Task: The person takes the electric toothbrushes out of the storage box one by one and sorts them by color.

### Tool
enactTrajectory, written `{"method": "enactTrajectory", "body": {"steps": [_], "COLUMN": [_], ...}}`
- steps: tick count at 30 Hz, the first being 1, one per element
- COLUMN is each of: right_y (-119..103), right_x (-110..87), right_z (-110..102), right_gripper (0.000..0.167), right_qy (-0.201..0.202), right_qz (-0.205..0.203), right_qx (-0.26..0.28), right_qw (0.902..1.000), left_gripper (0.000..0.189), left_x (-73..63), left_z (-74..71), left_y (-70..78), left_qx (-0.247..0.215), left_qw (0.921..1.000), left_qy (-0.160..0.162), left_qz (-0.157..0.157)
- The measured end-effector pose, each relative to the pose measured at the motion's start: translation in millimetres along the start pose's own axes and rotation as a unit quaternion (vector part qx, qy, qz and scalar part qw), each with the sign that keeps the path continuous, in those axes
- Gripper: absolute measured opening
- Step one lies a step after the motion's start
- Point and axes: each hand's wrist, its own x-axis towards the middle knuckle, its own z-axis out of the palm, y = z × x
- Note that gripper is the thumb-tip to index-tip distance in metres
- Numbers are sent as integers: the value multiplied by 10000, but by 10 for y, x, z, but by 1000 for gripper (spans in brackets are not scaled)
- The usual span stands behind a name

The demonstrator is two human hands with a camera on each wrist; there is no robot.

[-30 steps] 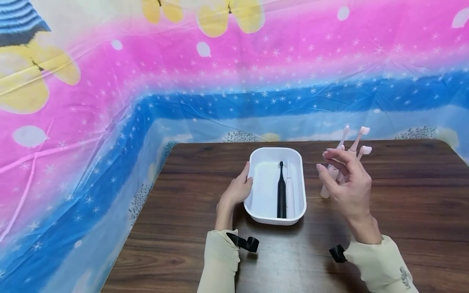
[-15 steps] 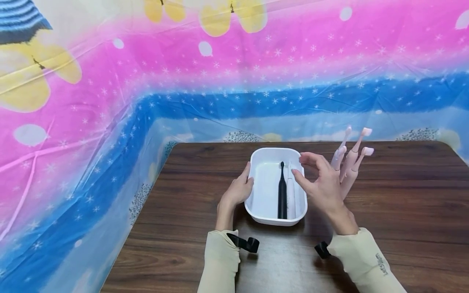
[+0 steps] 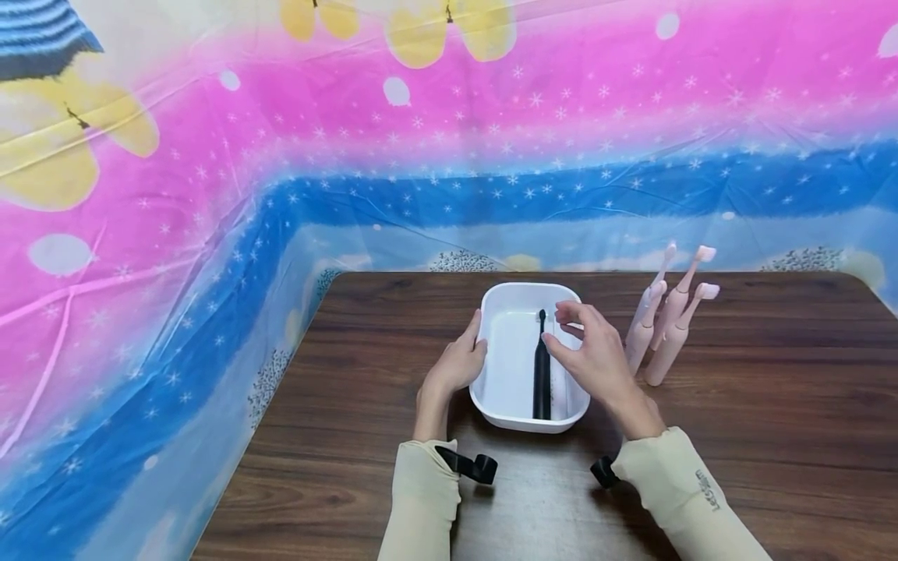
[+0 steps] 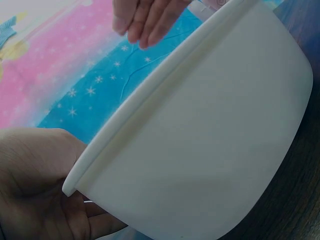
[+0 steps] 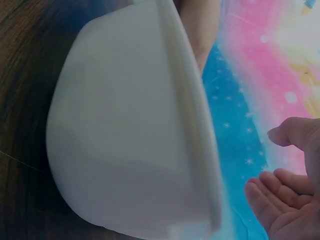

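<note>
A white plastic basin [image 3: 505, 362] stands on the table, and my left hand [image 3: 459, 365] grips its left rim, thumb toward the inside. Within it lie a black electric toothbrush [image 3: 542, 380] and, beside that on the right, a white electric toothbrush [image 3: 558, 393]. My right hand [image 3: 595, 354] is over the basin's right side with thumb and fingers apart, hiding the white toothbrush's upper part. Nothing lies between those fingers, as the right wrist view shows the hand [image 5: 287, 205] above the rim. In the left wrist view the basin's outer wall [image 4: 200, 150] fills most of the picture.
Several pale pink electric toothbrushes [image 3: 669, 347] stand upright in a group right of the basin, close behind my right hand. The dark wood tabletop [image 3: 323, 436] ends at a patterned pink and blue cloth [image 3: 421, 195] hung behind and to the left.
My right hand has moved left from in front of the pink toothbrushes to above the basin's right side. My left hand keeps its grip on the rim, and the basin stays in place.
</note>
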Motion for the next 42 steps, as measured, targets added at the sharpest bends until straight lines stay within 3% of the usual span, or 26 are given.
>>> {"method": "enactTrajectory", "body": {"steps": [6, 12, 29, 37, 42], "right_y": [30, 21, -5, -38, -39], "right_x": [17, 39, 72, 108, 139], "right_z": [92, 146, 299, 314, 338], "right_gripper": [47, 54, 48, 52, 47], "right_qy": [-522, -1030, -1689, -2137, -2236], "right_qz": [310, 788, 1073, 1544, 1643], "right_qx": [-54, -541, -1207, -1546, -1641], "right_qw": [9981, 9901, 9723, 9521, 9466], "left_gripper": [56, 56, 56, 56, 56], "left_x": [6, -1, -4, -6, -8], "left_z": [-1, -8, -13, -13, -17], "left_y": [-6, 0, 1, -2, 17], "left_qx": [-11, 27, 153, 183, 205], "left_qw": [10000, 10000, 9999, 9998, 9998], "left_qy": [2, 9, 37, 14, 16], "left_qz": [-23, -10, 25, 14, 37]}}
